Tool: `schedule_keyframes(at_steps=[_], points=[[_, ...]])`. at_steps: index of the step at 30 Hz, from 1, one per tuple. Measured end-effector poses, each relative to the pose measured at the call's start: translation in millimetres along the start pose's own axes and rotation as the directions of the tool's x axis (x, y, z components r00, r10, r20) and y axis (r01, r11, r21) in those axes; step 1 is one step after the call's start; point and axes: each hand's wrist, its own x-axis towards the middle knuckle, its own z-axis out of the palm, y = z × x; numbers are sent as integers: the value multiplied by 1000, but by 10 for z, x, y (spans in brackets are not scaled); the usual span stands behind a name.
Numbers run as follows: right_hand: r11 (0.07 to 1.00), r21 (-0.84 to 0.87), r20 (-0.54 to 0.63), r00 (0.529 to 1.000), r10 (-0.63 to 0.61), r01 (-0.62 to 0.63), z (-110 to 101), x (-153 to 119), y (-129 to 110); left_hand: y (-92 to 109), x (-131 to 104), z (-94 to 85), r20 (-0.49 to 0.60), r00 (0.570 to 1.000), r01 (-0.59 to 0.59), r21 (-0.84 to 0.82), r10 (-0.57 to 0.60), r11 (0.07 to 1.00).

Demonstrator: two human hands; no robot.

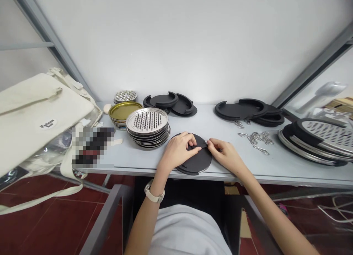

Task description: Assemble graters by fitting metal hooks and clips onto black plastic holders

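A round black disc (197, 161) lies flat at the table's front edge, below both hands. My left hand (180, 150) rests on its left part with curled fingers; what they press or hold, if anything, is too small to tell. At the disc's upper right edge, my right hand (220, 152) pinches a small metal clip (206, 142). Several similar metal clips (257, 138) lie loose to the right. A stack of round metal graters (148, 122) stands to the left of the disc.
Gold lids (124, 111) and another grater stack (125, 96) stand at the back left. Black round holders (162, 100) (241, 111) lie along the wall. Black-rimmed graters (328, 135) are piled at right. A cream bag (41, 111) sits at left.
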Motion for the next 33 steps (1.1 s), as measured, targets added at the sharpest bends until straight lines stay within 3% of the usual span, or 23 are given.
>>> schedule_keyframes(at_steps=[33], points=[[1000, 8, -7, 1000, -5, 5, 17, -1, -19, 0, 1, 0, -3, 1000, -5, 6, 5, 1000]])
